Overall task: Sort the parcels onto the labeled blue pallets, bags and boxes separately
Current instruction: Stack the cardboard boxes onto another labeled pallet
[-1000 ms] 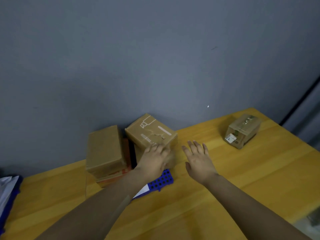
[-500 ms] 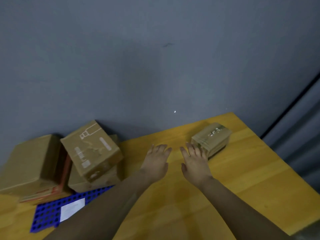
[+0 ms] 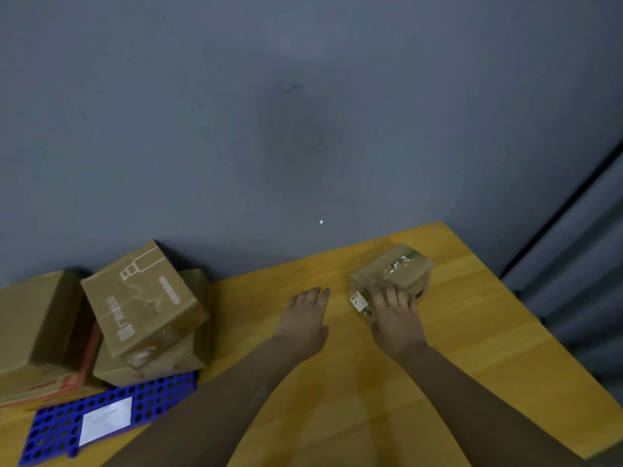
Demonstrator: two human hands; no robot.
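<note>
Right hand (image 3: 396, 323) touches a small cardboard box (image 3: 406, 269); left hand (image 3: 305, 320) holds nothing.

The right hand's fingers lie nearly straight and close together against the box's near side, not wrapped round it. The left hand is flat over the yellow table (image 3: 472, 348), fingers straight and together, apart from the box. The box is brown and taped, with a small white sticker (image 3: 357, 299) on its near face, and it sits near the table's far right corner, well apart from the blue pallet (image 3: 161, 387), which carries a white label (image 3: 106, 421) and stacked boxes (image 3: 145, 298).
</note>
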